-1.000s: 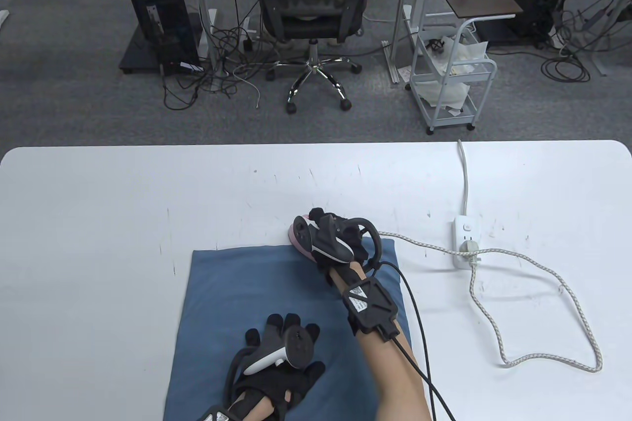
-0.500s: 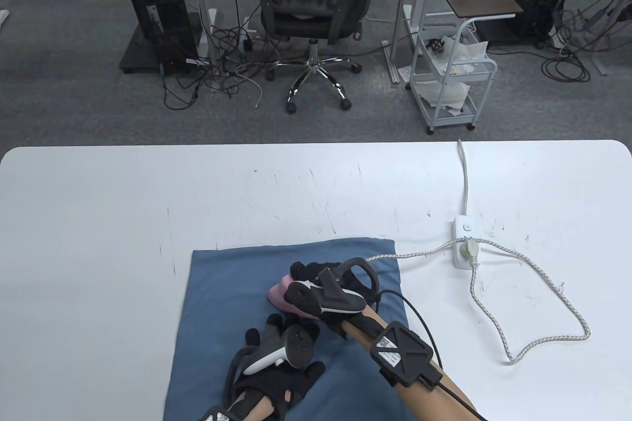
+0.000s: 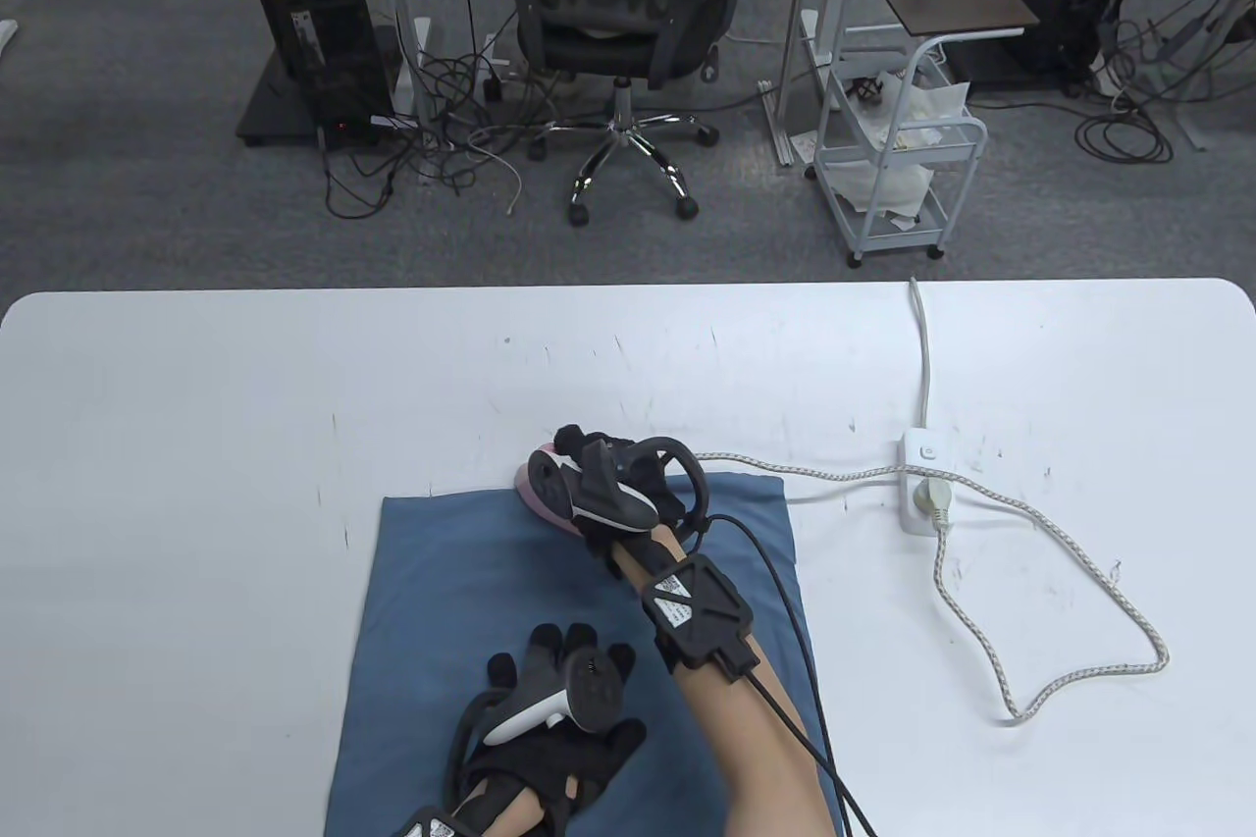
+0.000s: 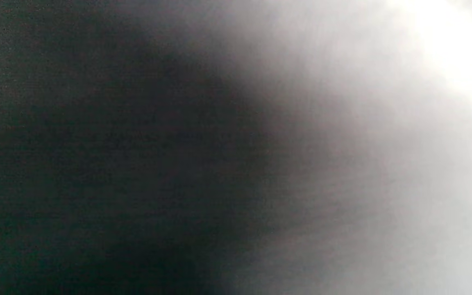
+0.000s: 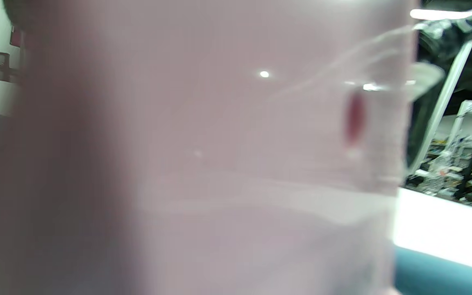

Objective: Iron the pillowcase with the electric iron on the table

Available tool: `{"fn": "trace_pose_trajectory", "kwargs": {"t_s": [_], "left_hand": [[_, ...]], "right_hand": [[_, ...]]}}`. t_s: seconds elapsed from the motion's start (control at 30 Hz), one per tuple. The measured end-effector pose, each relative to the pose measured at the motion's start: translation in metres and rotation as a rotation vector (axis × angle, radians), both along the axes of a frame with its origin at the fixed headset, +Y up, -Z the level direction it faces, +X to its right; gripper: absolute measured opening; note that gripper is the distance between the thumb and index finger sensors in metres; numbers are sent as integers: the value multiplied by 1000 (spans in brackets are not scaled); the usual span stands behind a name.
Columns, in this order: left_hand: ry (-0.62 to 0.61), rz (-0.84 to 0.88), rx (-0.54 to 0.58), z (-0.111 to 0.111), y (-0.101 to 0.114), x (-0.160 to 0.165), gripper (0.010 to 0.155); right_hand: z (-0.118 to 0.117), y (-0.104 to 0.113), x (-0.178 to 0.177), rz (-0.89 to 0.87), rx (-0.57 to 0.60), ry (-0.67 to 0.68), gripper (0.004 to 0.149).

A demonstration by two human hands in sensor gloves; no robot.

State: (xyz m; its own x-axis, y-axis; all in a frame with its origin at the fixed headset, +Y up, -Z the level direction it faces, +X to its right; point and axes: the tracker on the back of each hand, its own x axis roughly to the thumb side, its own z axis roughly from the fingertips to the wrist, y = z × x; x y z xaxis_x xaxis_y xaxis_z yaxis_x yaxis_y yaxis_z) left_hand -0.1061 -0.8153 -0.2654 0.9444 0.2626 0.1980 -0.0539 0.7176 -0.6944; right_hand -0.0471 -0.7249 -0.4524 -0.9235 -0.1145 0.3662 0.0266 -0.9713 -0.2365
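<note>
At the pillowcase's far edge: we see the pink iron (image 3: pixel 542 490) sitting half over the hem, its nose reaching onto the white table (image 3: pixel 196 405).
Pillowcase: the blue pillowcase (image 3: pixel 442 582) lies flat on the near middle of the table, its near edge running out of view.
Right hand: our right hand (image 3: pixel 618 484) grips the iron from above, fingers wrapped round its handle; in the right wrist view the iron's pink body (image 5: pixel 219 164) fills nearly everything.
Left hand: our left hand (image 3: pixel 554 729) rests on the pillowcase's near part, fingers spread flat, holding nothing; the left wrist view is only a dark blur, so it adds nothing.
Cord: the braided cord (image 3: pixel 981 601) trails from the iron, right of the pillowcase, to the power strip (image 3: pixel 922 484), then loops slackly beyond it.
Risk, heat: we judge that a return stroke toward the pillowcase's near part could bring the hot sole against the left fingers.
Risk, cord: the slack loop could drag onto the pillowcase or tug the plug if we pull far left.
Risk, table: the nose off the cloth could scorch the bare tabletop.
Counts: one iron, one pillowcase, one power strip, one braided cord, two gloved hands.
</note>
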Motion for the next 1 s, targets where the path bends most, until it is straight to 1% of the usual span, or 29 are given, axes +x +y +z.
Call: {"fn": "trace_pose_trajectory", "kwargs": {"t_s": [0.03,0.1,0.2,0.27,0.33,0.4,0.47,0.57,0.63,0.77,0.87,1.0], "left_hand": [[0,0,0,0,0,0,76],[0,1,0,0,0,0,76],[-1,-1,0,0,0,0,76],[-1,-2,0,0,0,0,76],[-1,-1,0,0,0,0,76],[-1,-1,1,0,0,0,76],[-1,-1,0,0,0,0,76],[-1,-1,0,0,0,0,76],[-1,-1,0,0,0,0,76],[-1,-1,0,0,0,0,76],[-1,-1,0,0,0,0,76],[-1,-1,0,0,0,0,76]], "right_hand": [[6,1,2,-48,-15,41,63],[21,5,5,-69,-9,132,63],[42,6,9,-28,-7,222,63],[55,4,11,28,-7,276,63],[62,-2,10,63,-19,314,63],[63,-3,7,63,-2,320,63],[61,-4,0,53,-2,304,63],[49,-6,-19,67,35,271,63],[35,-7,-32,63,45,225,64],[4,-7,-52,54,39,88,64],[-3,-6,-56,61,35,67,63],[-2,-6,-52,64,37,73,63]]}}
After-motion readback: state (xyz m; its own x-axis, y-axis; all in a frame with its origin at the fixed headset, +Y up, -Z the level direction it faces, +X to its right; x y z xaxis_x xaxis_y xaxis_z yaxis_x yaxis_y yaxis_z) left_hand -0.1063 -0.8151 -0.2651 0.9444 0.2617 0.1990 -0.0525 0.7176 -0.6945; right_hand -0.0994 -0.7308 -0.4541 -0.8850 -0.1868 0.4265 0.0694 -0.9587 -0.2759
